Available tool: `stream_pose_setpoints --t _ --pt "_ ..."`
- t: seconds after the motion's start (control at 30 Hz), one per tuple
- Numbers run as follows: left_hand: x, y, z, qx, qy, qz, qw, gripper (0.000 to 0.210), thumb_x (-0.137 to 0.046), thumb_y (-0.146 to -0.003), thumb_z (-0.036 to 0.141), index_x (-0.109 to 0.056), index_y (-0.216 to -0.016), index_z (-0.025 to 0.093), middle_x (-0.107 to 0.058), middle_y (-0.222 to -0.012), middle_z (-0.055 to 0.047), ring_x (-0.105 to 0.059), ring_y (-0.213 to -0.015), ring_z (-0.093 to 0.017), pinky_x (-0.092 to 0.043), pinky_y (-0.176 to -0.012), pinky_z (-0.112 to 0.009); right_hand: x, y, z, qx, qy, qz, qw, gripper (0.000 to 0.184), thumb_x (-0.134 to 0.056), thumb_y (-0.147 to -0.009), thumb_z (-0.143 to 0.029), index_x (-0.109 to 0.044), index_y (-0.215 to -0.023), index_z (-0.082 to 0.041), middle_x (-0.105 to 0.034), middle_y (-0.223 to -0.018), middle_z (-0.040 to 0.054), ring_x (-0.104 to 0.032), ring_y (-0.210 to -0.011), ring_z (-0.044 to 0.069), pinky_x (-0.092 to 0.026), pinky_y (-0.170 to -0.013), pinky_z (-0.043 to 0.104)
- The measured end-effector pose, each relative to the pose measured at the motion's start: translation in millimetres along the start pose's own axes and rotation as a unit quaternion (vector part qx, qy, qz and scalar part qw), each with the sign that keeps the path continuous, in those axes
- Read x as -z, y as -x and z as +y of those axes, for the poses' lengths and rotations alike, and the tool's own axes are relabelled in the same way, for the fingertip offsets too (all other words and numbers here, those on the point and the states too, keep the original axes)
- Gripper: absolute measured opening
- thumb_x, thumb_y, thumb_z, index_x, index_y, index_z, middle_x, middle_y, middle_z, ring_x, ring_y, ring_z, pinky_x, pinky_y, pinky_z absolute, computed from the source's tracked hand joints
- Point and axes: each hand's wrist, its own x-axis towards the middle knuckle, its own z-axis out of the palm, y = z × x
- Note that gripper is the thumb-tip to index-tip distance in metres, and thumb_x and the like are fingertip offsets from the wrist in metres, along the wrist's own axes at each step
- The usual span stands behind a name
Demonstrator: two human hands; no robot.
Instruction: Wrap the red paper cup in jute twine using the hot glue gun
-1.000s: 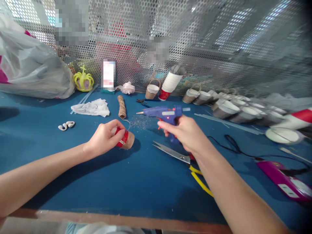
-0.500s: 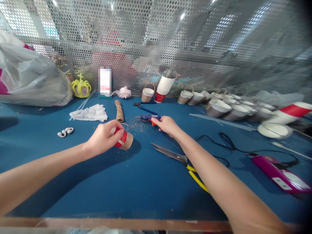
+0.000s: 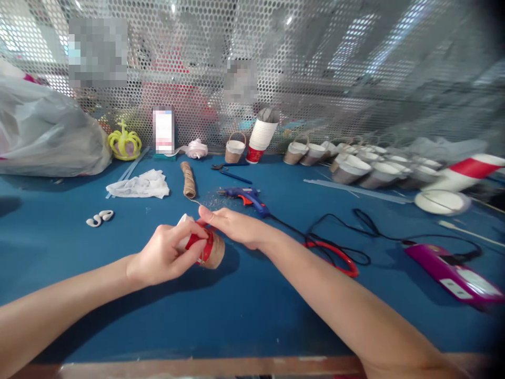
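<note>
A red and white paper cup (image 3: 193,243), its base end wrapped in brown twine (image 3: 216,252), lies tilted on its side just over the table. My left hand (image 3: 169,252) is closed on it from the left, thumb and fingers at the red band. From the far right side my right hand (image 3: 232,225) meets the cup, thumb near the rim; its other fingertips are partly hidden. A strand runs from the twine roll (image 3: 188,181) towards my right thumb. Beyond that hand a blue glue gun (image 3: 246,197) with an orange trigger rests on the table.
Blue pliers (image 3: 232,172), a twine-covered basket (image 3: 235,150) and stacked cups (image 3: 261,138) stand or lie behind. Several small baskets (image 3: 351,171) crowd the right. A black cord reaches a purple power strip (image 3: 450,271). Beside my right forearm shows a red loop (image 3: 347,263), partly hidden.
My right hand has let go of the glue gun, now lying on the table, and come back to the cup. My left hand and the cup have moved slightly nearer and right. The yellow-handled scissors no longer show.
</note>
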Motion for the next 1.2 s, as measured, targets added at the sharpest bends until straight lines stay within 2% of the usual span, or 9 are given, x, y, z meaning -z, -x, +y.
stream_pose_setpoints --t 0.07,0.2,0.3,0.4,0.57,0.73,0.9,1.07,1.2 --pt "-0.3 1 1 -0.031 -0.006 -0.001 0.999 0.005 -0.047 -0.084 0.016 -0.052 -0.084 0.017 -0.054 -0.053 0.005 -0.046 -0.045 -0.006 -0.039 -0.046 -0.017 -6 -2 4 -0.008 -0.094 -0.020 0.995 0.048 -0.050 -0.077 -0.060 -0.065 -0.066 -0.016 -0.065 -0.067 -0.0001 -0.060 -0.070 0.012 -0.045 -0.074 0.027" --pt "-1.6 1 1 -0.065 -0.012 -0.027 0.997 0.006 -0.047 -0.084 0.016 -0.052 -0.085 0.018 -0.056 -0.054 0.004 -0.050 -0.047 -0.007 -0.041 -0.048 -0.018 -10 -5 11 0.006 -0.219 -0.005 0.976 0.024 -0.067 -0.073 -0.039 -0.067 -0.084 -0.017 -0.065 -0.074 -0.0019 -0.059 -0.070 0.009 -0.044 -0.075 0.024" --pt "-2.8 2 0 -0.079 -0.013 -0.045 0.996 0.006 -0.047 -0.085 0.015 -0.051 -0.087 0.018 -0.057 -0.055 0.004 -0.051 -0.048 -0.007 -0.041 -0.049 -0.018 -11 -5 13 0.022 -0.258 0.035 0.965 0.016 -0.071 -0.068 -0.025 -0.067 -0.082 -0.018 -0.065 -0.076 -0.0028 -0.059 -0.072 0.008 -0.044 -0.078 0.024" --pt "-2.7 2 -1 -0.065 -0.005 -0.051 0.997 0.008 -0.047 -0.085 0.015 -0.051 -0.091 0.018 -0.060 -0.060 0.003 -0.051 -0.048 -0.007 -0.041 -0.049 -0.017 -11 -4 11 0.032 -0.246 0.083 0.965 0.011 -0.071 -0.065 -0.022 -0.064 -0.071 -0.017 -0.063 -0.075 -0.0027 -0.057 -0.073 0.008 -0.043 -0.078 0.024" --pt "-1.0 -2 -2 0.095 0.055 0.013 0.994 0.019 -0.051 -0.084 0.025 -0.051 -0.101 0.017 -0.062 -0.069 0.001 -0.052 -0.053 -0.007 -0.042 -0.050 -0.018 -3 -1 4 0.076 -0.207 0.161 0.962 0.013 -0.070 -0.065 -0.026 -0.061 -0.067 -0.017 -0.059 -0.068 -0.0045 -0.050 -0.063 0.006 -0.039 -0.066 0.023" --pt "-1.7 -10 -3 0.231 0.208 0.040 0.950 0.025 -0.053 -0.081 0.032 -0.050 -0.101 0.017 -0.052 -0.057 0.005 -0.044 -0.044 -0.007 -0.035 -0.041 -0.016 6 5 -5 0.114 -0.185 0.207 0.954 0.015 -0.070 -0.065 -0.027 -0.060 -0.068 -0.017 -0.059 -0.068 -0.0032 -0.049 -0.064 0.008 -0.038 -0.064 0.024" --pt "-2.3 -14 -4 0.329 0.272 0.040 0.904 0.029 -0.059 -0.074 0.035 -0.051 -0.095 0.016 -0.055 -0.056 0.004 -0.047 -0.043 -0.008 -0.036 -0.040 -0.017 7 7 -6 0.120 -0.170 0.214 0.954 0.017 -0.071 -0.064 -0.029 -0.060 -0.067 -0.017 -0.059 -0.066 -0.0032 -0.048 -0.062 0.008 -0.038 -0.064 0.025" --pt "-1.3 -17 -6 0.392 0.299 0.038 0.869 0.028 -0.062 -0.070 0.034 -0.051 -0.089 0.017 -0.056 -0.055 0.004 -0.049 -0.043 -0.009 -0.038 -0.042 -0.018 7 6 -4 0.130 -0.165 0.224 0.952 0.020 -0.074 -0.061 -0.032 -0.061 -0.066 -0.017 -0.060 -0.066 -0.0025 -0.049 -0.063 0.009 -0.038 -0.065 0.026" --pt "-1.5 -17 -7 0.392 0.280 0.023 0.876 0.026 -0.061 -0.070 0.035 -0.051 -0.088 0.018 -0.055 -0.053 0.004 -0.048 -0.041 -0.009 -0.037 -0.041 -0.018 6 6 -3 0.139 -0.155 0.222 0.953 0.021 -0.075 -0.060 -0.032 -0.062 -0.066 -0.017 -0.060 -0.066 -0.0024 -0.051 -0.065 0.009 -0.040 -0.068 0.027"
